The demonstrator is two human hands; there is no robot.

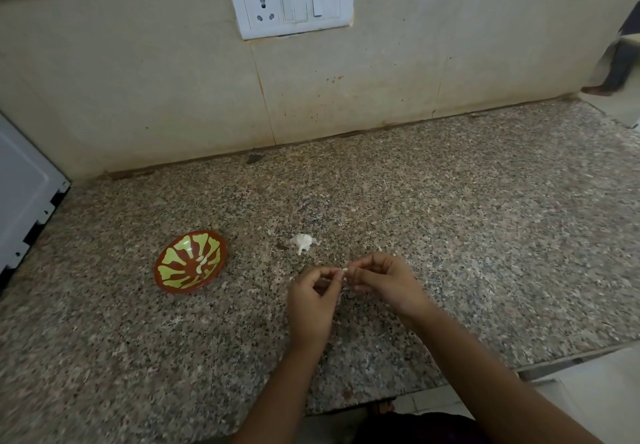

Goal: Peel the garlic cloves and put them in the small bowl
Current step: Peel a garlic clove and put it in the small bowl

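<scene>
Both my hands meet just above the granite counter, pinching one small white garlic clove [344,271] between their fingertips. My left hand [313,301] holds it from the left and my right hand [384,281] from the right. A little beyond them lies a white clump of garlic [302,242] with loose skin. To the left stands the small bowl [164,279], brown-red with a yellow-green pattern, and a few pale peeled cloves [202,261] lie inside it.
The speckled granite counter [450,222] runs to a tiled wall with a white socket and switch plate [291,2]. A white appliance panel [24,194] stands at the left edge. The counter's front edge cuts off at the lower right.
</scene>
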